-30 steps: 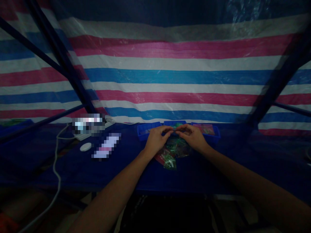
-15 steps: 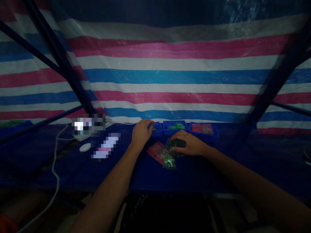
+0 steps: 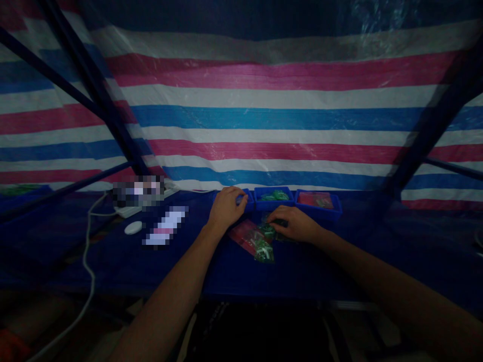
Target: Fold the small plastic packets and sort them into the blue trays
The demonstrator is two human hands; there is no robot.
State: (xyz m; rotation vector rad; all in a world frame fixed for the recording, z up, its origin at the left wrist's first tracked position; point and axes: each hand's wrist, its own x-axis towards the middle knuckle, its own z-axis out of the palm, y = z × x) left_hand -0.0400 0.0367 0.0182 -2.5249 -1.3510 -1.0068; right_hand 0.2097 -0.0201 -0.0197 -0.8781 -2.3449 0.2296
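My left hand [image 3: 227, 207] is over the front right part of the left blue bin [image 3: 249, 198], its fingers curled together; whatever is in them is too small or dark to make out. My right hand [image 3: 293, 222] pinches the edge of a clear plastic bag [image 3: 268, 229] with green pieces in it, resting on the table. Partly under that bag lies a red-printed bag [image 3: 243, 236] whose clear end holds green and whitish small parts [image 3: 264, 250]. The middle blue bin [image 3: 274, 205] holds green pieces, and the right blue bin [image 3: 320, 213] holds red-printed bags [image 3: 314, 200].
On the blue table [image 3: 302, 276] to the left lie a blurred-out phone-like object [image 3: 166, 226], a round white object [image 3: 133, 228] and a white power strip [image 3: 126, 208] with a cable [image 3: 91, 271]. Blue frame posts [image 3: 109, 120] and a striped sheet [image 3: 264, 118] stand behind.
My left hand has moved slightly right and toward me, out from over the left bin's middle. My right hand's fingers have drawn closer together on the clear bag.
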